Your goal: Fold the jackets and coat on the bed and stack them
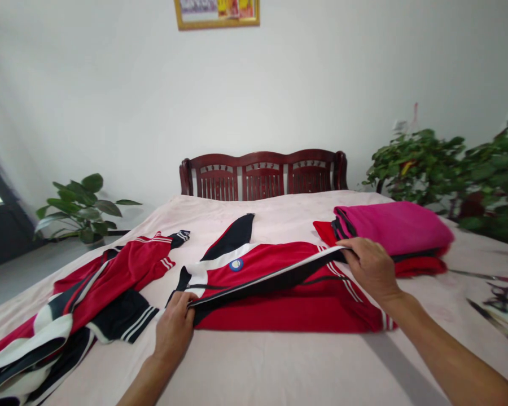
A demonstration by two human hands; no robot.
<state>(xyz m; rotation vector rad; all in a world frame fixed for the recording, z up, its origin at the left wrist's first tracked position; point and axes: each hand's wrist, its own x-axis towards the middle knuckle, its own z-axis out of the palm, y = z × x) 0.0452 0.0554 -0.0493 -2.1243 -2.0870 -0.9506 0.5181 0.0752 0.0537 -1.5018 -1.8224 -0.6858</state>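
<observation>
A red, navy and white tracksuit jacket (288, 313) with a round blue badge lies sideways across the bed in front of me. My left hand (175, 324) pinches its front edge near the collar end. At the striped hem end, my right hand (370, 265) grips the same zip edge and holds it raised off the fabric below. Between the two hands the edge is stretched in a straight slanting line. One navy sleeve sticks out beyond the jacket toward the headboard; where the other lies, I cannot tell.
Crumpled red and navy garments (127, 270) lie on the left. A folded stack topped with magenta cloth (398, 225) sits at right, near dark thin items (497, 299). Pale sheet (279, 372) covers the bed; a wooden bench back (262, 175) and potted plants (84, 208) stand beyond.
</observation>
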